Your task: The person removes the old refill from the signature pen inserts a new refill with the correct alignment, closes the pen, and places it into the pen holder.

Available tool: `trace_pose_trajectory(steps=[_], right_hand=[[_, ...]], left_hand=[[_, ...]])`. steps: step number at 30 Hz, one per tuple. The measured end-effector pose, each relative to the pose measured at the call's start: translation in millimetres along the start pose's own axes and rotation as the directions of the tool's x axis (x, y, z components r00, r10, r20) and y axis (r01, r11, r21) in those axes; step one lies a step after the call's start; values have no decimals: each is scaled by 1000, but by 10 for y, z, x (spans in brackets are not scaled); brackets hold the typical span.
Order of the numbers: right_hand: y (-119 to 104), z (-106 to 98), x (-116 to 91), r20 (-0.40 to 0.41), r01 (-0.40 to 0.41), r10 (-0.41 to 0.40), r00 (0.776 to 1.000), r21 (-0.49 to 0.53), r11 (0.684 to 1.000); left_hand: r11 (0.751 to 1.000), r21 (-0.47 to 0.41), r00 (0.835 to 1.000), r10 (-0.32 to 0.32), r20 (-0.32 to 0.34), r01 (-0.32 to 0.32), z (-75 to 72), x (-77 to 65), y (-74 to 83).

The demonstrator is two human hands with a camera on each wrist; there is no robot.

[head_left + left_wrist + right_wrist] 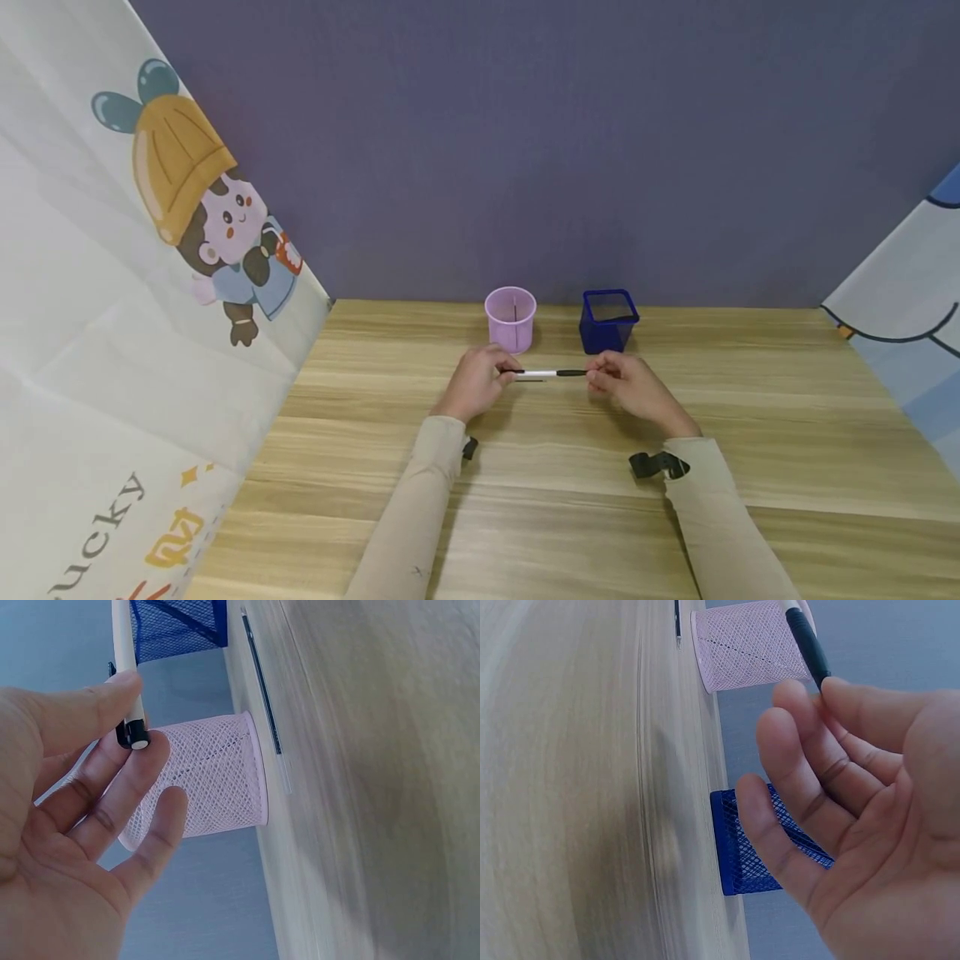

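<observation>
A white pen with a black grip and black clip end [542, 373] is held level between my two hands, over the table. My left hand [476, 382] pinches its clip end between thumb and fingers; the other fingers [161, 829] spread loosely. At the black grip end, my right hand [633, 387] pinches the tip between thumb and index finger, its remaining fingers [757, 806] relaxed. A thin dark pen refill [262, 690] with a clear end lies on the wood below the pen, in front of the pink mesh cup [512, 333].
A square blue mesh holder [603, 333] stands right of the pink cup, both near the back edge of the wooden table [540, 517]. Behind them rises a grey-blue panel [525, 150]. A printed white cloth [112, 333] hangs along the left side, another on the right.
</observation>
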State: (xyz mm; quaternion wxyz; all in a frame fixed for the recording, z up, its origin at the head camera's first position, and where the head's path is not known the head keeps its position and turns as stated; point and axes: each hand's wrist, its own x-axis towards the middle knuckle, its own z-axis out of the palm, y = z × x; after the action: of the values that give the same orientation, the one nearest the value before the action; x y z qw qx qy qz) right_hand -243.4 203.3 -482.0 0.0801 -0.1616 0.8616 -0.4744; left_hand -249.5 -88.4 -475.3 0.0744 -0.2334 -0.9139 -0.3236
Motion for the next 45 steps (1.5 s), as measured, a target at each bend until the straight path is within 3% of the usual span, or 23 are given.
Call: trace_pose_trajectory(steps=[11,45], right_hand=[[-39,55,-41,3,-10,10,1000,-1,1000],[-101,264,-117,-2,-24,24,1000,-47,999]], left_hand=[[1000,-8,1000,-10,12,10,-20,-45,-21],[999,-11,999,44,30,-43,-85,-161,-59]])
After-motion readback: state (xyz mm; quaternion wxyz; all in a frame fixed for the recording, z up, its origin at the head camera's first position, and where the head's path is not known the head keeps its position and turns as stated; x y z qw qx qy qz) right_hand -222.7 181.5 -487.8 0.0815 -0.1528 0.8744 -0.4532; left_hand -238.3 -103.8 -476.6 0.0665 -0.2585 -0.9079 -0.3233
